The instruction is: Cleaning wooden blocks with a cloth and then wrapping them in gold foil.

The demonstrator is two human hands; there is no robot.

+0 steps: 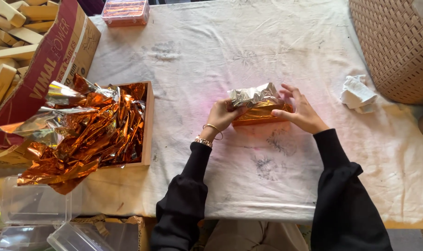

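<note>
At the centre of the cloth-covered table [248,42], both hands work on a small block half wrapped in orange foil [260,108], its silver underside crumpled on top. The left hand [222,115] has its fingers curled shut on the block's left end, at its nine o'clock. The right hand [300,111] rests its thumb on the right end, at three o'clock, with the other fingers spread loosely open above the foil.

At nine o'clock from the block a shallow wooden tray [148,125] holds a heap of loose orange foil sheets [88,128]. At ten o'clock stands a red and tan cardboard box [65,46] with printed lettering, filled with pale wooden blocks [7,42]. At eleven o'clock sits a clear plastic box [125,11] with orange contents. At three o'clock lies a crumpled white tissue [357,94], beside a woven tan basket [397,46]. Empty clear plastic containers [35,204] sit at seven o'clock.
</note>
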